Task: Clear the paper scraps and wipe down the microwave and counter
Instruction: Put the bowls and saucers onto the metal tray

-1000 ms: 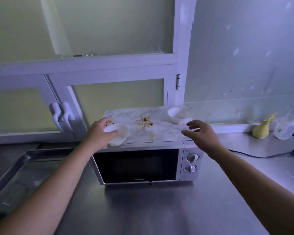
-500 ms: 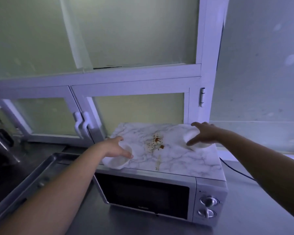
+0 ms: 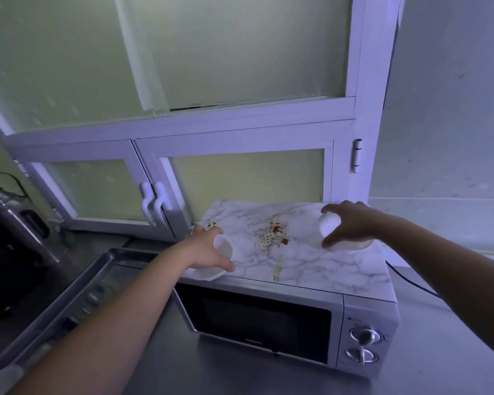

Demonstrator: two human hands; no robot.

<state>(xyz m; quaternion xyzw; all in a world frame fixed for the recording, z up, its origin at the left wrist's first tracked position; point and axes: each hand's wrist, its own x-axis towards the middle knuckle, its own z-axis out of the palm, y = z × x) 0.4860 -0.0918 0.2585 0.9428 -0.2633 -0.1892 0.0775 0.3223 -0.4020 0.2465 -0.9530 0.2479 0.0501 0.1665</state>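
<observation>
Left hand (image 3: 208, 246): lower centre-left of the frame. Fingers and thumb are curled round the Left bowl and grip it.
Left bowl (image 3: 225, 246): white, tilted, mouth turned toward the right of the frame. It sits at the front left corner of the Microwave top.
Right hand (image 3: 351, 226): centre-right. Fingers reach over the Right bowl from above and are curled round it, holding it.
Right bowl (image 3: 328, 223): white, tilted, at the back right of the Microwave top.
Microwave (image 3: 268, 317): centre of the frame, standing on the Counter. The door is closed and two Knobs (image 3: 365, 336) are at its lower right.
Microwave top (image 3: 325, 269): marble-patterned surface.
Stains (image 3: 274, 232): reddish-brown spatter between the two bowls, with a thin drip running toward the front edge. A smaller spot lies just beside the Left hand.
Counter (image 3: 183, 366): steel, across the bottom of the frame.
Sink (image 3: 69, 295): lower left, beside the Microwave.
Cable (image 3: 411, 283): dark, lying on the Counter right of the Microwave.
</observation>
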